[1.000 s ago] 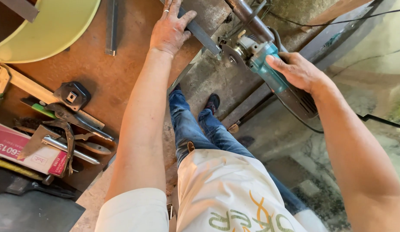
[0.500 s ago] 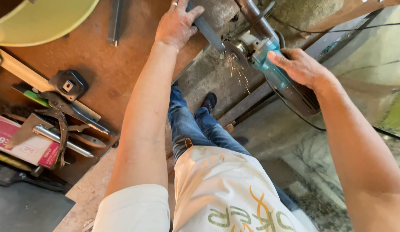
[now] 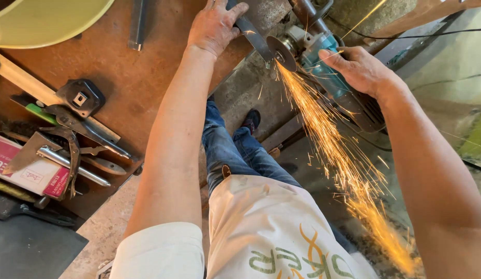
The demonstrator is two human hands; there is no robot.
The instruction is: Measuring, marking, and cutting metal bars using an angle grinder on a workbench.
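The left hand (image 3: 215,26) is pressing flat on a dark flat metal bar (image 3: 252,35), its fingers (image 3: 235,11) lying spread over the bar where it is resting at the edge of the rusty brown metal surface (image 3: 121,72). The bar is jutting out past the thumb side of those fingers, over the drop beyond the surface's edge.

The right hand (image 3: 360,70) is gripping a teal-bodied angle grinder (image 3: 323,62), its fingers (image 3: 333,58) wrapped tight around the tool's body. The grinder's grey round disc (image 3: 282,52) is sitting just ahead of these fingers and is meeting the free end of the bar — a stream of orange sparks (image 3: 333,155) is pouring down from that contact, away from both hands and towards the concrete floor (image 3: 302,170).

Well away from the left fingers, back along the forearm, a black square-holed block (image 3: 80,97), dark metal pliers (image 3: 90,129) and a red-and-white cardboard box (image 3: 31,173) are lying on the surface. A pale yellow-green curved rim (image 3: 49,23) is showing at the far corner. Blue jeans (image 3: 235,155) and a dark shoe (image 3: 251,120) are visible below, between the two arms.
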